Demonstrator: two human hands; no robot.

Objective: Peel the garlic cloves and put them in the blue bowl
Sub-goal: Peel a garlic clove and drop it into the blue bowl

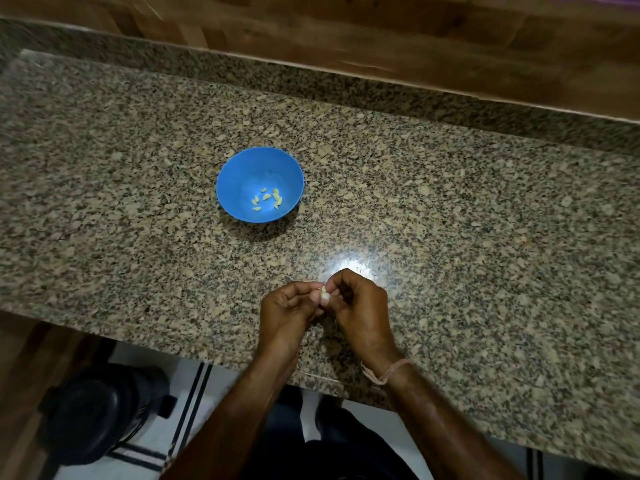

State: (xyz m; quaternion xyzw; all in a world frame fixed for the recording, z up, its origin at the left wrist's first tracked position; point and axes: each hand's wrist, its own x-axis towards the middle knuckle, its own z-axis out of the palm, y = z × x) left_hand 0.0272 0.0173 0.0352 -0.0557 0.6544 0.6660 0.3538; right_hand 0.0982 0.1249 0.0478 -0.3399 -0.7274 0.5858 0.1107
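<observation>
A blue bowl (242,168) stands on the speckled granite counter, left of centre, with several pale peeled garlic cloves (267,199) lying in its bottom. Nearer the counter's front edge, my left hand (287,311) and my right hand (360,306) meet fingertip to fingertip. Between them they pinch one small whitish garlic clove (324,293), mostly hidden by the fingers. The hands are well short of the bowl, to its lower right.
The granite counter (450,209) stretches wide, with a raised granite lip and wooden wall panelling (381,32) behind. A bright light glare sits just beyond my hands. Below the front edge are a dark round object (100,410) on the floor and my legs.
</observation>
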